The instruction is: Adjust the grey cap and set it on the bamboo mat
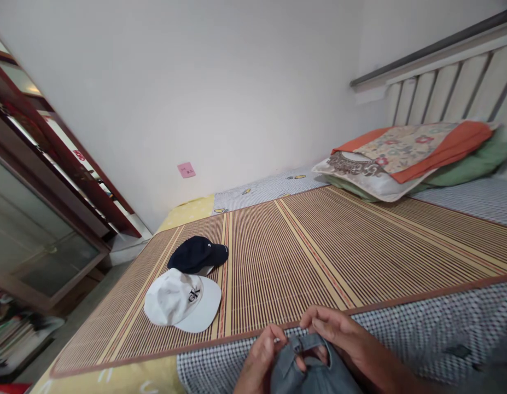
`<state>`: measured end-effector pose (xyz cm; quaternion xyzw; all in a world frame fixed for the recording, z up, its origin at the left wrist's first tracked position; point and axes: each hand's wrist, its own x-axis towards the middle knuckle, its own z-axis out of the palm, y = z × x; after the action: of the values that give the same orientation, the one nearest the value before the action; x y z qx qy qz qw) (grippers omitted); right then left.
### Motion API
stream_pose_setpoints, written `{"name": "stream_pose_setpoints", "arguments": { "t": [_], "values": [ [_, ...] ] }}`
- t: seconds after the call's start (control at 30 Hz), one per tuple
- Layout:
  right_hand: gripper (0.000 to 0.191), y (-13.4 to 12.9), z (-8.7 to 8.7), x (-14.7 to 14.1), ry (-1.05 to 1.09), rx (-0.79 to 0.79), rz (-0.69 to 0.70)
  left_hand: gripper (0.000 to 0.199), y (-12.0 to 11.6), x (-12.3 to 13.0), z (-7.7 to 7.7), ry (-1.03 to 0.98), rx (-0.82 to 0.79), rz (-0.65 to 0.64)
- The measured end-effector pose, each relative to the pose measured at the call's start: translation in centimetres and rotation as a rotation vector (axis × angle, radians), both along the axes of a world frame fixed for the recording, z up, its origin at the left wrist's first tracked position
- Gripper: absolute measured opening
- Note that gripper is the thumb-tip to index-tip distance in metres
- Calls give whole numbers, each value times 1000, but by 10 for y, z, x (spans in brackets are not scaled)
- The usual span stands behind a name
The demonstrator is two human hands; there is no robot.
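A grey cap [314, 369] is at the bottom centre, its back strap and opening facing up. My left hand [263, 355] grips its left side, and my right hand [343, 336] holds the edge by the strap on the right. Some fingertips show through the opening. On the bamboo mat [261, 262] to the left lies a white cap [175, 301] with black letters, its brim pointing right. Just behind it sits a dark navy cap [193, 254], brim also to the right.
Folded pillows and covers [417, 153] in orange, floral and green are piled at the bed's right end, below a white radiator [462, 82]. A pink note [186, 170] is on the wall. A glass-panelled door [40, 251] stands at the left.
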<state>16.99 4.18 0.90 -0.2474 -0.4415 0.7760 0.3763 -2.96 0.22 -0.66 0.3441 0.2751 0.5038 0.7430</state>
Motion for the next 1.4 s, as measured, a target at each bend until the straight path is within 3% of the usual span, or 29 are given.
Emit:
{"name": "stream_pose_setpoints", "arguments": {
  "t": [0.2, 0.3, 0.5, 0.87, 1.07, 1.4],
  "values": [
    [40, 3, -2, 0, -14, 48, -17, 37, -1, -2, 13, 302, 109, -73],
    [43, 4, -2, 0, -84, 83, -34, 37, -1, -5, 13, 273, 85, -123],
    [45, 2, 6, 2, -187, 128, -90, 34, -2, -13, 6, 182, -35, -97],
    [44, -1, 20, 8, -331, 249, -54, 34, -4, -16, 13, 104, 34, -225],
    [41, 1, 19, 11, -330, 280, -69, 31, -7, -19, 18, 21, 47, -242],
    [39, 4, 16, 15, -337, 260, -112, 43, -4, -24, 14, 200, 71, -167]
  ]
}}
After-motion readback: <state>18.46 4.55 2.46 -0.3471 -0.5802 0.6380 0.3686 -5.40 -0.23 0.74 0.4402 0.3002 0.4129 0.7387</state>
